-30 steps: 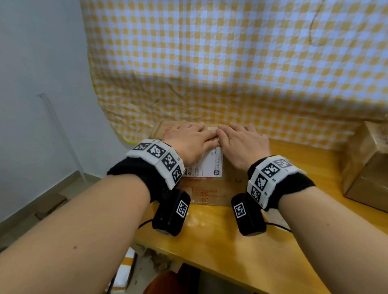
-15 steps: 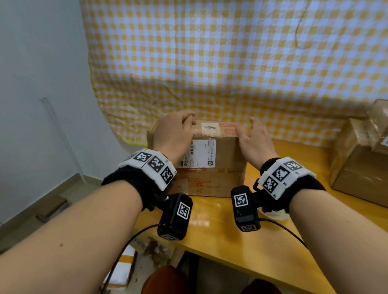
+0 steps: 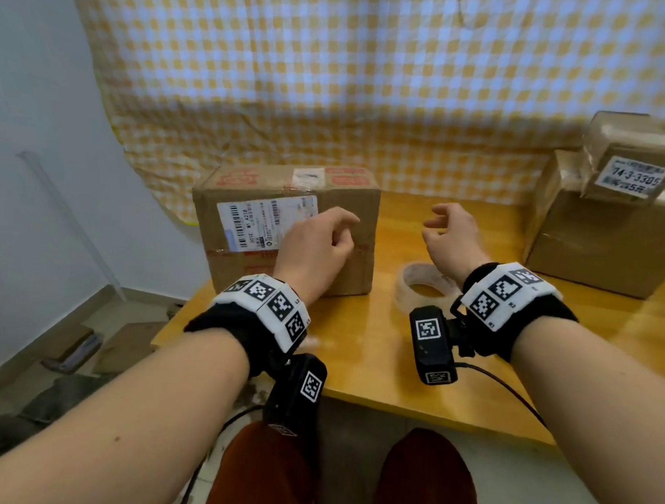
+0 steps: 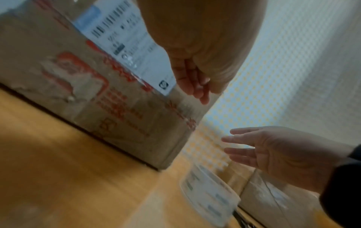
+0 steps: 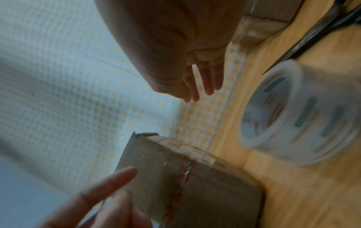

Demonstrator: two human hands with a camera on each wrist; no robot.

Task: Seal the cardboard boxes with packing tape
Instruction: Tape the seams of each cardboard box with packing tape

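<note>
A brown cardboard box (image 3: 287,195) with a white shipping label stands at the table's left; clear tape runs across its near face. My left hand (image 3: 339,233) hovers in front of that face with loosely curled fingers, holding nothing. To the box's right, my right hand (image 3: 440,224) hangs in the air, fingers relaxed and empty. A roll of clear packing tape (image 3: 423,289) lies flat on the table just under my right wrist. The left wrist view shows my left hand (image 4: 197,86) near the label and the box (image 4: 87,95). The right wrist view shows my right hand (image 5: 203,83) and the tape roll (image 5: 293,115).
At the back right, a larger taped box (image 3: 601,242) carries a small labelled parcel (image 3: 632,159). A yellow checked cloth (image 3: 370,80) hangs behind the wooden table (image 3: 356,349). Flattened cardboard (image 3: 87,350) lies on the floor to the left.
Both hands have come off the box, from pressing its top, then holding its sides, to hanging free. The left is now in front of it, the right beside it over the tape roll.
</note>
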